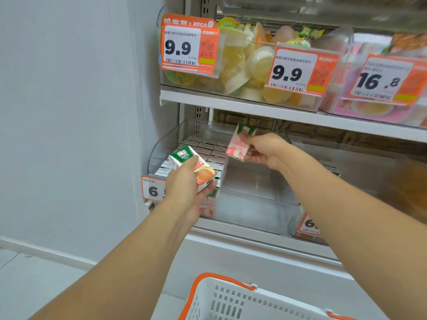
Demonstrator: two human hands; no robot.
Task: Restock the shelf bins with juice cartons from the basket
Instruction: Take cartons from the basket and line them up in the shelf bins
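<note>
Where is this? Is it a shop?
Most likely a shop, yes. Orange price tags hang on clear shelf bins, one bin is full of jelly cups, and a shopping basket waits below. The left hand and right hand each hold a juice carton.

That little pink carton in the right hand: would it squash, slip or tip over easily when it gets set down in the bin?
The pink carton looks like stiff, flat-sided board, so it probably keeps its shape; the right hand pinches it without denting it. Its glossy print may be a bit slippery. It is taller than wide, so it could tip, though the packed cartons beside it stand steady.
</note>
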